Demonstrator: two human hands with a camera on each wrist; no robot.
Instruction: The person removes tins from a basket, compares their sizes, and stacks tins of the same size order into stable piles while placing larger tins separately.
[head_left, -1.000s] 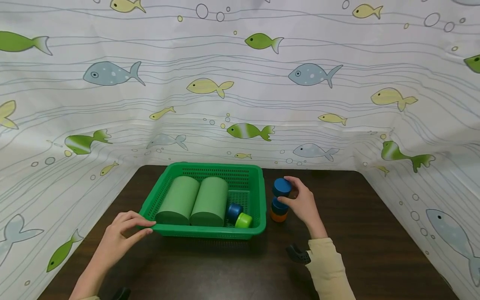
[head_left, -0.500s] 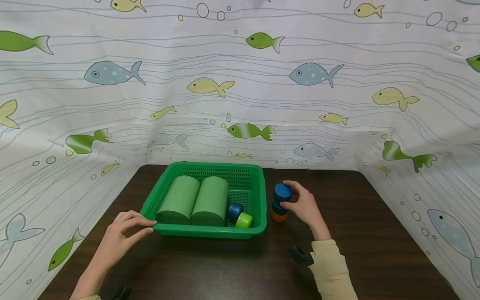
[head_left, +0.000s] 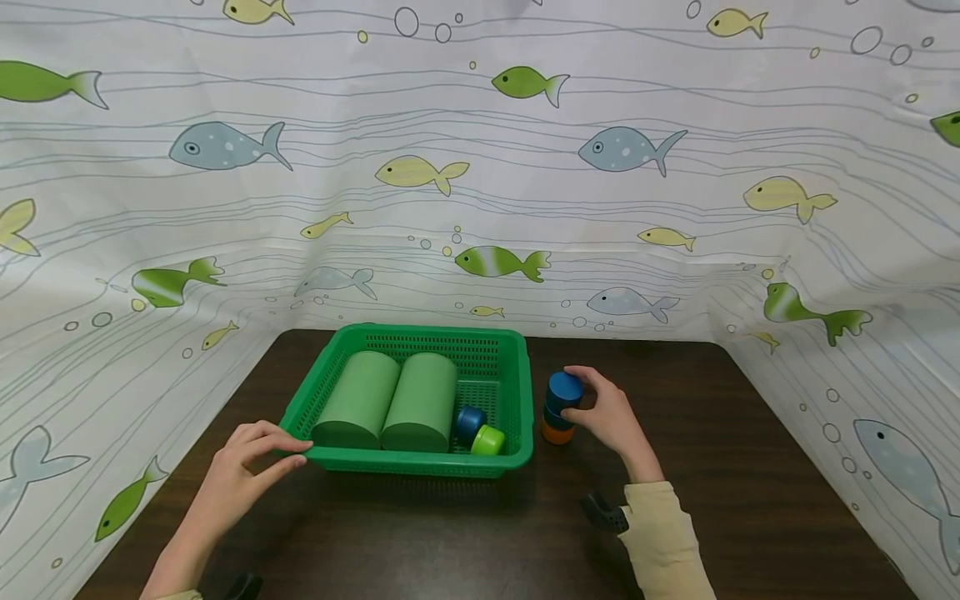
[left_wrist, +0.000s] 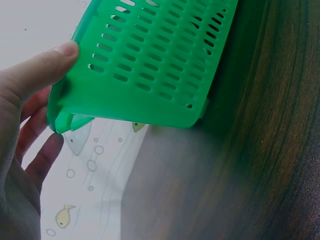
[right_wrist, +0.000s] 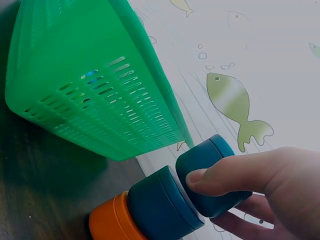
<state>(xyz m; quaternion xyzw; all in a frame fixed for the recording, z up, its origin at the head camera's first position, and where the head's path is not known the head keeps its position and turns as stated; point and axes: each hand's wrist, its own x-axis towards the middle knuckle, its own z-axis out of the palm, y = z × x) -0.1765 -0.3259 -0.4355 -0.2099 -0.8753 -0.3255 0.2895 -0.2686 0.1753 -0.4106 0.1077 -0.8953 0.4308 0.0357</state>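
Observation:
My right hand (head_left: pixel 611 417) holds a small blue lidded jar (head_left: pixel 564 390) between thumb and fingers. That jar tops a stack: below it sits a second blue jar (right_wrist: pixel 164 206), and an orange jar (right_wrist: pixel 116 219) forms the base on the table. In the right wrist view the held jar stands a little out of line with the one beneath, their faces right up against each other. My left hand (head_left: pixel 243 471) pinches the rim of a green plastic basket (head_left: pixel 420 462) at its front left corner, thumb on the outer wall, fingers round the lip.
Inside the basket lie two large light-green cylinders (head_left: pixel 422 400), a dark blue jar (head_left: pixel 470 422) and a lime-green jar (head_left: pixel 488 440). The dark wood table (head_left: pixel 420 542) is bordered by a white fish-print sheet (head_left: pixel 480 217) at the back and sides.
My right hand has lowered the blue jar onto the lower blue one, closing the offset between them. The left hand and the basket have stayed put.

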